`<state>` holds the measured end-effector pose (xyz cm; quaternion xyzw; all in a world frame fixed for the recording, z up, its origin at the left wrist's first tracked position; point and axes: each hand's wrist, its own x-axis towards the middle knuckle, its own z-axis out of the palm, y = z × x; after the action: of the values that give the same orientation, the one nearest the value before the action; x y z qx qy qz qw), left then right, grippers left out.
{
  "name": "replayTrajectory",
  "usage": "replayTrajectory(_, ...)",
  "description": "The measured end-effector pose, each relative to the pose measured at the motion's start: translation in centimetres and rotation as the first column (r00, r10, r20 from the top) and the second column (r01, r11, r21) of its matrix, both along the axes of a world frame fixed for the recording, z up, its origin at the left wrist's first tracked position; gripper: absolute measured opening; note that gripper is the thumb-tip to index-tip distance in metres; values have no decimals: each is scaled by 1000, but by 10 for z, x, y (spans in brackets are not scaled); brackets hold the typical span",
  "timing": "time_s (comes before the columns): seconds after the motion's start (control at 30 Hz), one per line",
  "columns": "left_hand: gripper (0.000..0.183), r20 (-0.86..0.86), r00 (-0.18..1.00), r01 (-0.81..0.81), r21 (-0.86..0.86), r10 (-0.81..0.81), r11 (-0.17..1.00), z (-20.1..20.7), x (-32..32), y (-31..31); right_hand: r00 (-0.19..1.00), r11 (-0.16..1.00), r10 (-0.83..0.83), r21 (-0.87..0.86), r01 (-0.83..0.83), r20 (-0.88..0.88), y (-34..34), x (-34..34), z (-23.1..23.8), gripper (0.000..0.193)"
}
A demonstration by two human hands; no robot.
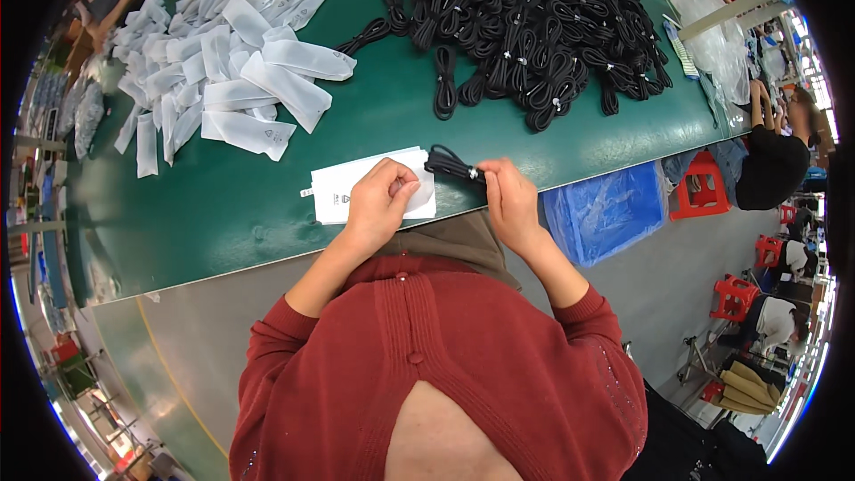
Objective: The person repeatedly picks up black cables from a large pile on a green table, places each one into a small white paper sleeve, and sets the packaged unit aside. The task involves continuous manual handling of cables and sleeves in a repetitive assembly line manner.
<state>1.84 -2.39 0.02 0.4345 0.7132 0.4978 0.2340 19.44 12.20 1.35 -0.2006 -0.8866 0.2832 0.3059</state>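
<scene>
My right hand (512, 200) grips one end of a coiled black cable (451, 163) fastened with a tie. The coil's other end points left, over the right edge of a stack of flat white bags (332, 189) at the table's front edge. My left hand (381, 200) rests over this stack with its fingers pinched at the top bag's right end. Exactly how much of the bag is between those fingertips is hard to see. Beyond my left hand lies a heap of white translucent bags (285, 85), several of them plump.
A large pile of coiled black cables (543, 27) covers the far right of the green table (223, 223). Below its front edge stands a blue crate (610, 209) lined with plastic, beside a red stool (701, 187). Other people sit along the right and one at the far left.
</scene>
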Motion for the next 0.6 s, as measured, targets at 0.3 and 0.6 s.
replayTrajectory(0.3,7,29,999,30,33,-31,999,6,-3,1,982,967,156,184,-174,110,-5,12,4,12)
replayTrajectory(0.6,12,-378,916,207,151,-138,967,26,-3,3,988,872,153,-473,-128,15,-10,-5,-3,12)
